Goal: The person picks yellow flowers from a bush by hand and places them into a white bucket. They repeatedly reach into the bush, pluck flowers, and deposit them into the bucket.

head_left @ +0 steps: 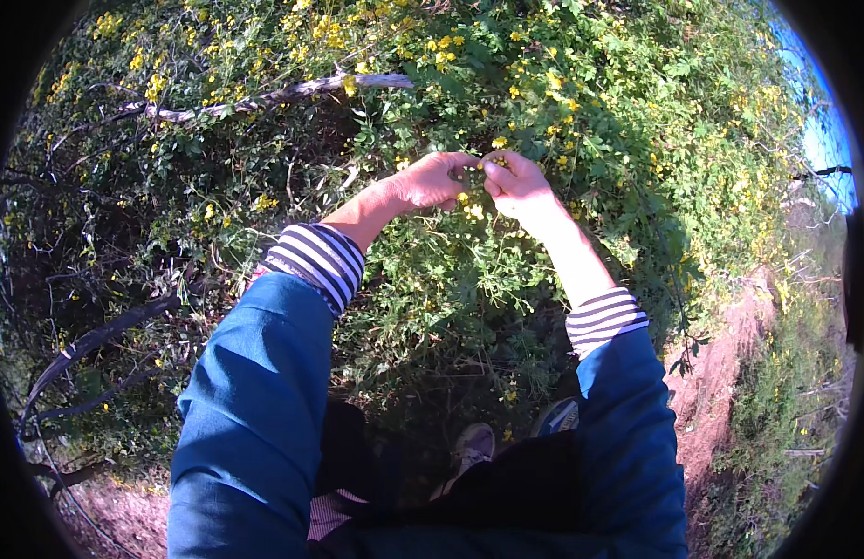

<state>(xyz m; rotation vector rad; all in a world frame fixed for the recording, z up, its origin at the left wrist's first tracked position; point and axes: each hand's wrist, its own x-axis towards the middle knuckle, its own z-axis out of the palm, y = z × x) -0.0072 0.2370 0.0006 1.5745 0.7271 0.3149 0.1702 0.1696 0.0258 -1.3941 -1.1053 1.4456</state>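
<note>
Both my hands meet over a bank of green plants (488,270) dotted with small yellow flowers (474,211). My left hand (430,183) comes in from the left, its fingers curled and its thumb and forefinger reaching toward the other hand. What it holds, if anything, is too small to make out. My right hand (521,189) is closed in a pinch at the fingertips, with a tiny yellow-green bit showing there, likely part of a flower. The fingertips of the two hands nearly touch. More blossoms show just above and below them.
A bare grey branch (292,93) lies across the plants at the upper left. Darker branches (96,337) bend along the left side. A reddish dirt path (726,373) runs at the right. My shoes (474,442) stand at the foot of the plants.
</note>
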